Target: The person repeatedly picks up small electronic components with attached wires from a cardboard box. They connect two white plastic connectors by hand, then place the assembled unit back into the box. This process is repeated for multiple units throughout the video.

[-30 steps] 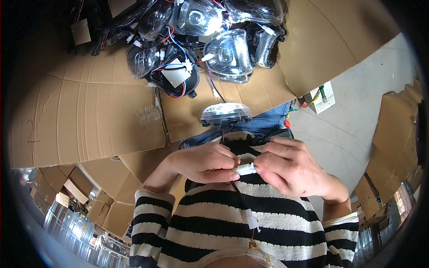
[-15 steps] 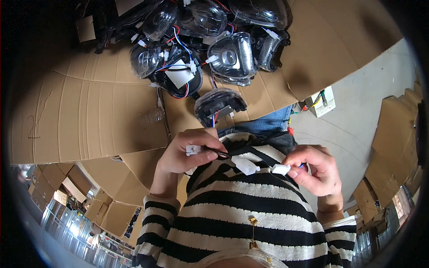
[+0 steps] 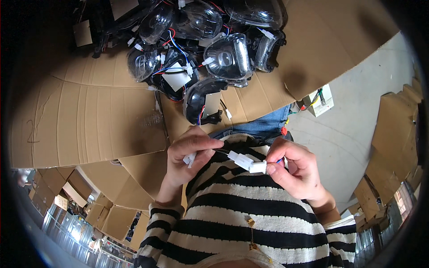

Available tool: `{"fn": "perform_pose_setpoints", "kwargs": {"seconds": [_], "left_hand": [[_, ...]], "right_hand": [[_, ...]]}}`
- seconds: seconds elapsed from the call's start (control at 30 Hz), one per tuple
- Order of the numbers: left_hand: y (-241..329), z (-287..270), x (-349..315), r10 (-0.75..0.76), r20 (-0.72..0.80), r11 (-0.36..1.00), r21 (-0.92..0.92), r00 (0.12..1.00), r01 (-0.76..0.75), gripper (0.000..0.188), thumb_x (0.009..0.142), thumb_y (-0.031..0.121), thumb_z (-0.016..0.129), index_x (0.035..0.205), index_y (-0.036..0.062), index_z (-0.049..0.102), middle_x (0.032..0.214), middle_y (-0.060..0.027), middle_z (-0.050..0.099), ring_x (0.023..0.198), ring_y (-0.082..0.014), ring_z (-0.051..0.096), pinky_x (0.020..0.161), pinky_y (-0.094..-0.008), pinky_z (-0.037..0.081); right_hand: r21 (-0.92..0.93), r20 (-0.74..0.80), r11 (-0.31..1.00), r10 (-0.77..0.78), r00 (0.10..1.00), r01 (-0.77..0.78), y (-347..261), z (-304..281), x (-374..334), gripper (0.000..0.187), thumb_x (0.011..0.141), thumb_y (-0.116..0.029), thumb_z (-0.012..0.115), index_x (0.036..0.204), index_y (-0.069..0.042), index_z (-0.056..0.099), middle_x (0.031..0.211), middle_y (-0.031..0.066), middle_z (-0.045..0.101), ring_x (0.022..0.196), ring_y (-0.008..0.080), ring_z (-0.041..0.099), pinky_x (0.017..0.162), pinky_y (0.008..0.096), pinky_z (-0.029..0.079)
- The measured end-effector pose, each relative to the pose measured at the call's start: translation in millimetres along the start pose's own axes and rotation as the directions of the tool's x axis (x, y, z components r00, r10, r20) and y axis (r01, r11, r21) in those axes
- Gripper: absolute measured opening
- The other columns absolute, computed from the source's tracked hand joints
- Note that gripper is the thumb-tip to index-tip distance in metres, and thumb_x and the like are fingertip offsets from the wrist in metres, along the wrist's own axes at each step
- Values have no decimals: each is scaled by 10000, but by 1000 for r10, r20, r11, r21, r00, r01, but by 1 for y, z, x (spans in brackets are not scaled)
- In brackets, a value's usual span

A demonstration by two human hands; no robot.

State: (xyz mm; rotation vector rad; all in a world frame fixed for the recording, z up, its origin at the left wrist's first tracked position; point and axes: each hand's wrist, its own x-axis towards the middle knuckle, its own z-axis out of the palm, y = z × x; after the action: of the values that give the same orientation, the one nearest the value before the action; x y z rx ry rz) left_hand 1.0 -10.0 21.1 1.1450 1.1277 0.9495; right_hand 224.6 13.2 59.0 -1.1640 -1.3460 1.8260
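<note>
My left hand (image 3: 190,149) is closed in a pinch on thin dark wires that lead to a white plug connector (image 3: 240,160). A second white connector (image 3: 190,159) pokes out between its lower fingers. My right hand (image 3: 295,167) pinches a smaller white connector (image 3: 258,167), with a bit of blue wire at the fingers. The two connectors meet end to end in front of my striped top; how deeply they are joined I cannot tell. Just beyond my left hand lies a black lamp unit (image 3: 194,102) with a pale label, its red and blue wires running toward that hand.
Several clear-lensed headlamps (image 3: 229,58) with wires and white plugs are heaped on the cardboard (image 3: 98,120). To the right, a white box (image 3: 322,102) with coloured wires stands on the grey floor (image 3: 353,116). Open cartons (image 3: 118,219) are at the lower left.
My right hand has moved left, bringing its connector against the other one. The nearest lamp unit has turned and shifted left, showing its label.
</note>
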Motion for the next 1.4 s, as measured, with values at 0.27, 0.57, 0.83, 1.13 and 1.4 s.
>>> {"fn": "perform_pose_setpoints", "kwargs": {"seconds": [0.27,0.57,0.83,1.13,1.4], "left_hand": [[-5,1,-7,231,55,912,335,971,-236,318,583,-8,640,885,92,648,681,-5,508,603,-162,451,567,-279,329],[-16,15,-18,412,-16,709,633,911,-310,403,448,42,680,836,150,664,644,36,441,560,-133,428,527,-262,284],[-21,19,-18,457,-74,741,583,886,-334,410,497,89,666,904,129,645,677,15,444,580,-141,433,546,-277,306],[-24,22,-15,376,-47,867,369,925,-334,239,636,99,656,866,115,593,681,0,455,607,-173,453,598,-307,360],[-7,8,-24,352,-143,923,215,925,-318,154,657,63,627,800,68,572,682,-28,493,611,-183,517,554,-300,401]], "right_hand": [[-211,-148,957,170,974,-199,6,0,-8,43,735,-16,552,727,-24,511,648,29,504,526,88,423,475,209,332],[-157,-195,953,227,954,-259,8,3,-14,46,746,11,522,732,-7,482,688,15,468,589,61,377,516,179,297],[-81,-93,941,321,943,-328,9,-7,-18,27,773,19,486,782,-1,469,714,2,424,597,45,349,519,172,271],[-275,-94,921,260,961,-276,2,-1,-17,28,785,-12,479,767,5,465,713,14,429,595,46,336,507,175,251],[-347,60,910,264,963,-228,-3,-14,-18,206,856,-170,463,783,17,510,698,37,468,608,82,418,552,195,319]]}}
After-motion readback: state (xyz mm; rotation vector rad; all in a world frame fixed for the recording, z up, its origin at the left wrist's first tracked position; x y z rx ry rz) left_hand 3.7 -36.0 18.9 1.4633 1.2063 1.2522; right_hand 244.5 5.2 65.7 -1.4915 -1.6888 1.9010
